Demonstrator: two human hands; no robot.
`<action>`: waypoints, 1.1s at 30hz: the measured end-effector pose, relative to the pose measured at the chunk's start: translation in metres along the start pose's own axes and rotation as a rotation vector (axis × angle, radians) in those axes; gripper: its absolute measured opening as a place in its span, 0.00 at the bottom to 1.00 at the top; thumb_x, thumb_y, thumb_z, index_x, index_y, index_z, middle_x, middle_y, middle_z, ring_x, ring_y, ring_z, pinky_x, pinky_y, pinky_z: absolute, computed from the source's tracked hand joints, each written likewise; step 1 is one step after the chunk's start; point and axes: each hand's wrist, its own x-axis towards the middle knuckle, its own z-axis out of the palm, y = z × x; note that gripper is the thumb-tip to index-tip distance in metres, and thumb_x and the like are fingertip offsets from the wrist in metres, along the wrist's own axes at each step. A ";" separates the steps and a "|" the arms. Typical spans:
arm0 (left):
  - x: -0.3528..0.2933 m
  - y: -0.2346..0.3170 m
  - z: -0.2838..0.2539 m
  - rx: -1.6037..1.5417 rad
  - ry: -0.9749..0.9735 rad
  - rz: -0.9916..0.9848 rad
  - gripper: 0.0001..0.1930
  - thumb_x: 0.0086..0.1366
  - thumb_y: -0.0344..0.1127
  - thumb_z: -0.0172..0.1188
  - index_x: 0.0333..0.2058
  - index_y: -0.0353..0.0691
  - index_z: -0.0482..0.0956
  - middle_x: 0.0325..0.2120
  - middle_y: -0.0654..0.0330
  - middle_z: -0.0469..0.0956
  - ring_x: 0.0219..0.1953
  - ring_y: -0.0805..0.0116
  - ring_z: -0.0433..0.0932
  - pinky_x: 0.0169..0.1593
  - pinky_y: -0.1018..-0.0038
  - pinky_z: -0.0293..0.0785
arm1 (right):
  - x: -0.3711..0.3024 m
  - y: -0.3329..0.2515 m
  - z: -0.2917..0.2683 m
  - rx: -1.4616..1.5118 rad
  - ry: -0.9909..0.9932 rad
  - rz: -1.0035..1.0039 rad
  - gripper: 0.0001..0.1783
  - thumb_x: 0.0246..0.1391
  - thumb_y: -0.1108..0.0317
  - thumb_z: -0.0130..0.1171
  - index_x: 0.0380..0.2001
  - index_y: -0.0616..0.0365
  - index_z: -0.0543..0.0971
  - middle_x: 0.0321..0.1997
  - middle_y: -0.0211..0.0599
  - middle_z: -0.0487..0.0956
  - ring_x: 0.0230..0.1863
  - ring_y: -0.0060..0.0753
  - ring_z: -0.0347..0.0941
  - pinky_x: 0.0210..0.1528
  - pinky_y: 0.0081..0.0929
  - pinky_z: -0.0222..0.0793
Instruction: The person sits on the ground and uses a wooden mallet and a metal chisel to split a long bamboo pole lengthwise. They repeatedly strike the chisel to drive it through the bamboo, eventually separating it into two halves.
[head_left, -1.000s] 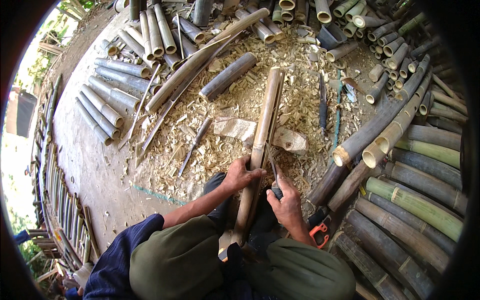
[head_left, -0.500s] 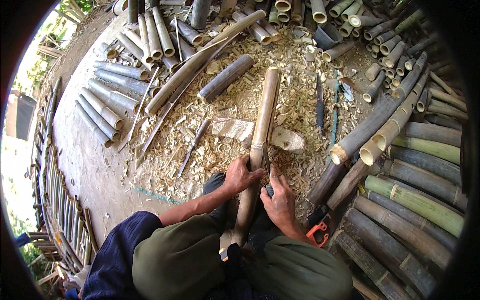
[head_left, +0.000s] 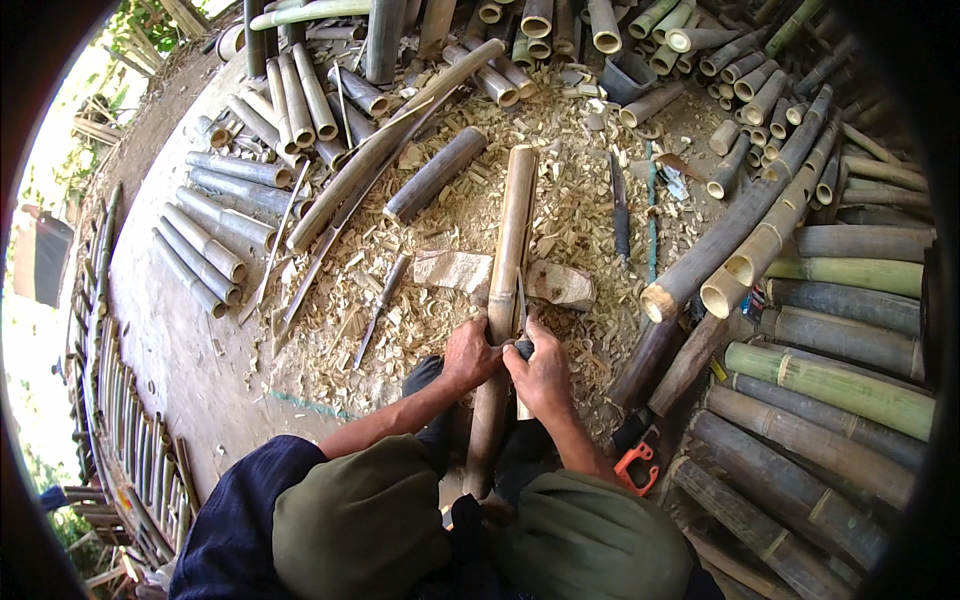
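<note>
A long brown bamboo pole [head_left: 513, 215] runs away from me between my knees, its far part resting across a pale chopped wood block [head_left: 452, 270]. My left hand [head_left: 470, 352] is closed round the pole from its left side, just short of a joint. On the pole's right side, my right hand [head_left: 541, 372] grips a knife [head_left: 521, 298] by its dark handle. The narrow blade points away from me and lies along the pole's right edge. Both thumbs come close together over the pole. My fingers hide most of the knife handle.
Wood chips [head_left: 430, 320] cover the ground around the block. A second knife [head_left: 383, 308] lies left, and a dark-handled blade [head_left: 620, 222] lies right. Cut bamboo lengths [head_left: 205, 240] lie left; stacked bamboo poles [head_left: 830, 385] fill the right side, near an orange saw handle [head_left: 636, 465].
My right hand with the knife has moved forward and closer to my left hand. The pole appears slightly turned, its split edge less visible. The whole view has shifted slightly.
</note>
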 end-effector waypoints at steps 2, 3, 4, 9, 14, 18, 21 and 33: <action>-0.002 0.006 0.000 -0.041 -0.017 -0.003 0.27 0.53 0.52 0.76 0.38 0.31 0.81 0.33 0.39 0.83 0.39 0.41 0.84 0.44 0.51 0.78 | -0.001 0.001 -0.016 0.024 -0.101 0.110 0.34 0.52 0.68 0.65 0.62 0.72 0.73 0.47 0.64 0.80 0.48 0.64 0.79 0.52 0.46 0.75; -0.002 0.008 -0.001 -0.061 -0.025 -0.005 0.27 0.53 0.52 0.76 0.37 0.31 0.81 0.31 0.39 0.83 0.38 0.41 0.84 0.42 0.52 0.78 | -0.006 0.002 -0.017 0.019 -0.078 0.068 0.34 0.53 0.68 0.65 0.62 0.71 0.73 0.47 0.64 0.79 0.48 0.64 0.79 0.51 0.46 0.75; -0.001 0.007 -0.002 -0.102 -0.034 -0.004 0.28 0.53 0.52 0.77 0.37 0.31 0.82 0.30 0.40 0.84 0.37 0.43 0.85 0.41 0.53 0.79 | -0.016 0.004 -0.017 0.013 -0.064 0.024 0.34 0.53 0.68 0.65 0.62 0.71 0.73 0.48 0.63 0.79 0.48 0.64 0.79 0.51 0.46 0.75; 0.002 -0.004 0.007 -0.032 0.028 0.006 0.27 0.52 0.52 0.76 0.35 0.30 0.81 0.29 0.39 0.83 0.36 0.42 0.85 0.40 0.52 0.79 | -0.011 0.009 -0.010 -0.047 -0.049 -0.025 0.35 0.54 0.68 0.65 0.64 0.70 0.71 0.43 0.59 0.79 0.44 0.60 0.79 0.48 0.47 0.76; 0.000 0.004 0.005 -0.014 0.038 0.006 0.22 0.54 0.48 0.73 0.33 0.31 0.80 0.28 0.38 0.82 0.36 0.39 0.84 0.40 0.50 0.78 | 0.005 0.003 -0.002 -0.052 -0.030 0.074 0.35 0.52 0.67 0.65 0.62 0.73 0.72 0.39 0.58 0.79 0.41 0.57 0.80 0.46 0.45 0.76; 0.001 0.005 0.005 -0.009 0.040 0.008 0.21 0.55 0.48 0.71 0.32 0.32 0.79 0.27 0.39 0.82 0.35 0.39 0.84 0.40 0.50 0.78 | 0.026 -0.004 0.002 -0.008 0.032 0.075 0.33 0.52 0.67 0.65 0.59 0.75 0.74 0.36 0.59 0.80 0.40 0.57 0.80 0.45 0.46 0.75; 0.002 0.006 0.003 -0.009 0.017 0.013 0.22 0.54 0.48 0.71 0.34 0.31 0.79 0.27 0.40 0.82 0.34 0.42 0.84 0.40 0.52 0.79 | 0.056 -0.013 -0.006 0.010 0.005 0.105 0.29 0.53 0.67 0.64 0.55 0.75 0.76 0.36 0.61 0.81 0.38 0.59 0.81 0.42 0.48 0.75; 0.001 0.001 0.001 -0.041 0.032 0.050 0.28 0.53 0.54 0.74 0.33 0.31 0.79 0.26 0.41 0.82 0.32 0.43 0.84 0.38 0.54 0.79 | 0.069 -0.006 -0.011 0.046 0.062 0.014 0.31 0.52 0.68 0.62 0.59 0.74 0.75 0.31 0.56 0.81 0.33 0.52 0.81 0.38 0.43 0.77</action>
